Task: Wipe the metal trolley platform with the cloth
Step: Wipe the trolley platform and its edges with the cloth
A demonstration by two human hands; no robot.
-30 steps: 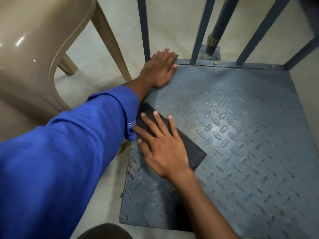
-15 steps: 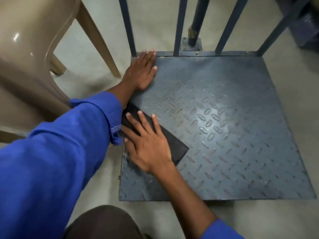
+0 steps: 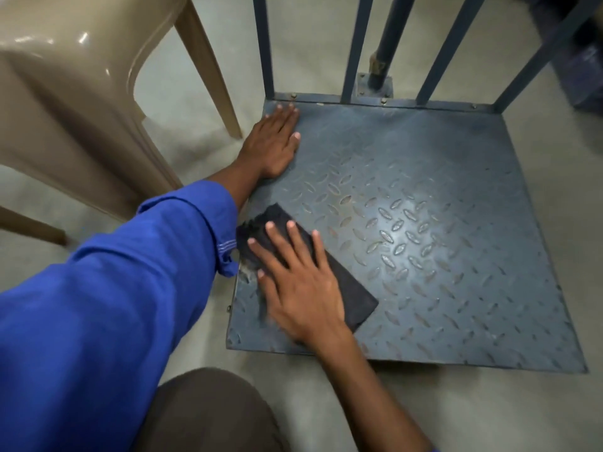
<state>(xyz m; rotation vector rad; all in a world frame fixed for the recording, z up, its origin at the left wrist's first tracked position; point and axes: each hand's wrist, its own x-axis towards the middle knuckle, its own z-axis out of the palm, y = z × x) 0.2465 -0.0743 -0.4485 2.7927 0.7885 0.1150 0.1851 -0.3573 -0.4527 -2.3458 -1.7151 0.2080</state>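
Cloth, dark and folded to a long strip, lies flat on the metal trolley platform, close to its left edge and toward the near-left corner. The right hand presses on it with straight, spread fingers; it does not grasp the cloth, it only pushes it down with the palm. The left hand is also released and flat, palm on the platform at the far-left corner, just before the upright bars. I think it props the body.

Compared with one second ago, the right hand and the cloth have slid along the left side toward the person, nearer to the front edge. A frayed end of the cloth now shows beyond the fingertips. The left hand has kept its place in the corner. A little blur beside the thumb suggests that the stroke is in progress.

For the task this means, in my judgement, that only the strip by the left edge is being wiped. The wide middle and right part of the platform lie well apart from the cloth and probably wait for their turn, also the spot under the left hand. A beige plastic chair stands on the floor to the left.
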